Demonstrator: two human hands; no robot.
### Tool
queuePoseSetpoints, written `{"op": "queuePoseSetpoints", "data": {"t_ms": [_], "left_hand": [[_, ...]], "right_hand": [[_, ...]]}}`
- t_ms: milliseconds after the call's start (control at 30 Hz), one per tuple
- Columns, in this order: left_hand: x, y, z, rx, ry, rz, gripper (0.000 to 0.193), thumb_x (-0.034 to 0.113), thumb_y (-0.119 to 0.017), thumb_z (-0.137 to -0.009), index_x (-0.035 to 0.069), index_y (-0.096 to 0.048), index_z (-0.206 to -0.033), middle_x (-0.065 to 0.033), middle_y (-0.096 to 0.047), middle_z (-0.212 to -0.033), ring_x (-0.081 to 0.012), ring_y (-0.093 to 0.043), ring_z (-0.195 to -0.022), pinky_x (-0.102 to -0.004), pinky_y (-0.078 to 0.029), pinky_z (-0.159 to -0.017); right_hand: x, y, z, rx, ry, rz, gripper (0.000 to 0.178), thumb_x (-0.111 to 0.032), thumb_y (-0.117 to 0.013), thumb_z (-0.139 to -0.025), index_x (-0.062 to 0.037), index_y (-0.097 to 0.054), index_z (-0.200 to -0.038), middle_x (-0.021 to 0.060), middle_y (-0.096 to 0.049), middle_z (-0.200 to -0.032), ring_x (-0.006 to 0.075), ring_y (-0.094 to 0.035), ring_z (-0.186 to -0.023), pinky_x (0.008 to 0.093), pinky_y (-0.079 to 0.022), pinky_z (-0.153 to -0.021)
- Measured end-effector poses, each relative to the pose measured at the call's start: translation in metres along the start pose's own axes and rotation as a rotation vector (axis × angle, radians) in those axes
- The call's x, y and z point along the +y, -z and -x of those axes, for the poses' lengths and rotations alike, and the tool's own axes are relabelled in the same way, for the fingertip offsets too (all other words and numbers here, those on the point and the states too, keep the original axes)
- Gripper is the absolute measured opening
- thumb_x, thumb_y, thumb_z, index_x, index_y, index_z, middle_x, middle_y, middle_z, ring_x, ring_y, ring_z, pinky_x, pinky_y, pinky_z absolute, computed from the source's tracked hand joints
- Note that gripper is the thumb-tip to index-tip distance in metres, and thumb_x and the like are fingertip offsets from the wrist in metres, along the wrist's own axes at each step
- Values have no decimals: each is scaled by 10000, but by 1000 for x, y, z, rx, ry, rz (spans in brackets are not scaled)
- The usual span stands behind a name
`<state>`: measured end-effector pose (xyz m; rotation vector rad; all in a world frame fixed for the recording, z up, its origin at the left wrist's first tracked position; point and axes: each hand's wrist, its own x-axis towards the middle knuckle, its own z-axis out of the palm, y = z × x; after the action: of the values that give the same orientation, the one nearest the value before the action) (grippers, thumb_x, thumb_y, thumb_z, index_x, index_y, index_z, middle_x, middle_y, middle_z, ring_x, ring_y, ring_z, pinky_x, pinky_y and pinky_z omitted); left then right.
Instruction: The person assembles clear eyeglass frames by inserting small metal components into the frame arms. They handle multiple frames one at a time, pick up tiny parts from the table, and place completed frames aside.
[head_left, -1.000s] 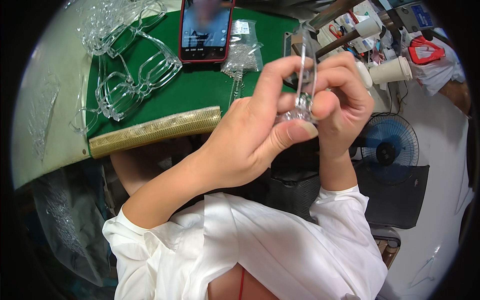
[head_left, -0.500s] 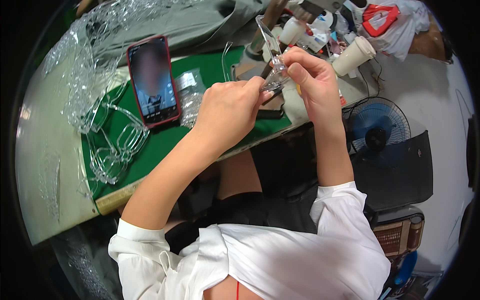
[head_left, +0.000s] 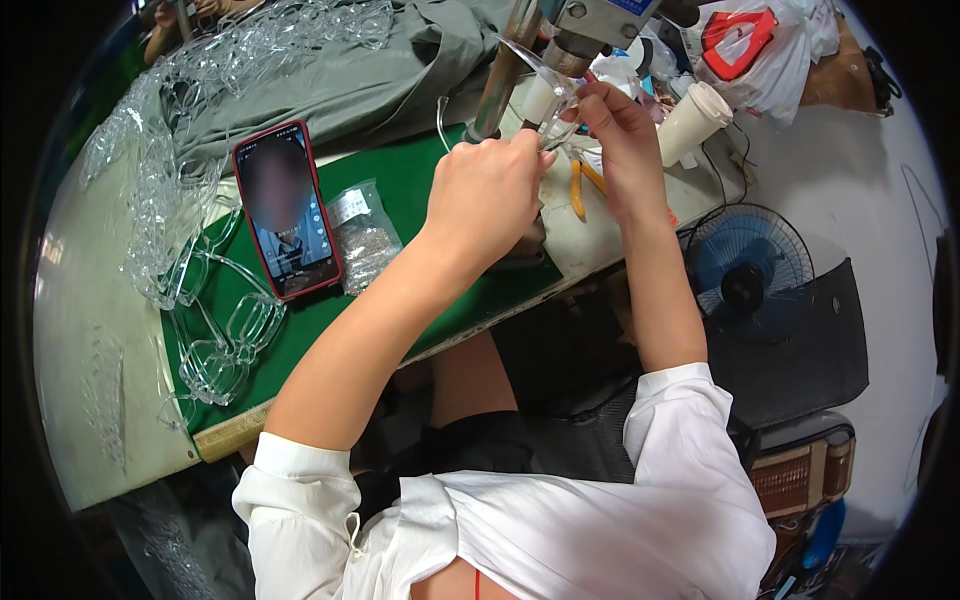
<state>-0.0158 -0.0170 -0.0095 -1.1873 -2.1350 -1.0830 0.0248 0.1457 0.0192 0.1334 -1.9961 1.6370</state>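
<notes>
Both my hands are closed on a clear plastic eyeglass frame, held beneath the head of a metal bench press. My left hand is turned back-up, its fingertips at the frame's near side and mostly hidden. My right hand pinches the frame's other side between thumb and fingers. One clear temple arm sticks up and away from the hands. Orange-handled pliers lie beside my right hand. A transparent bag of small parts rests left of my left hand.
A red-cased phone lies on the green mat. Further left are several clear eyeglass frames, with many more heaped on a grey cloth. A cream cup stands at the right; below it is a blue fan.
My hands have moved farther away with the eyeglass frame, in under the press. The view has shifted, showing more of the press and the orange pliers handles.
</notes>
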Motion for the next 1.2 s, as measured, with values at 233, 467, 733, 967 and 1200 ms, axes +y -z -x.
{"op": "queuePoseSetpoints", "data": {"t_ms": [233,467,733,967,1200], "left_hand": [[-1,-5,-3,23,48,63,276,205,-575,-887,10,-521,-699,-173,-561,-571,-364,-578,-566,-446,-437,-501],[5,-10,0,27,60,75,265,190,-581,-880,13,-524,-691,-174,-567,-573,-357,-585,-559,-438,-457,-504],[-3,-5,-1,43,51,9,247,185,-591,-871,11,-543,-701,-176,-576,-583,-356,-590,-570,-436,-473,-522],[-14,66,60,-41,305,555,140,111,-577,-887,8,-652,-945,-134,-691,-775,-189,-662,-697,-311,-517,-667],[-38,324,275,344,516,701,281,263,-519,-947,-4,-585,-1003,-180,-648,-895,-241,-642,-883,-349,-531,-780]], "right_hand": [[-101,38,-59,430,593,-185,370,-240,-414,-936,1,-550,-1182,119,-595,-1160,231,-557,-1051,341,-433,-875],[-94,10,-9,36,973,-241,181,-85,-599,-853,-17,-533,-1008,133,-583,-1022,222,-547,-981,317,-429,-688],[-144,8,-35,171,685,-119,203,-82,-487,-897,49,-535,-1045,163,-584,-975,255,-544,-955,313,-400,-772],[-25,-59,41,398,620,-158,309,38,-568,-823,11,-492,-1121,77,-520,-1095,160,-503,-1019,282,-383,-914],[54,-55,140,293,185,158,255,20,-512,-880,-13,-496,-1133,68,-494,-1138,148,-479,-1022,281,-375,-908]]}}
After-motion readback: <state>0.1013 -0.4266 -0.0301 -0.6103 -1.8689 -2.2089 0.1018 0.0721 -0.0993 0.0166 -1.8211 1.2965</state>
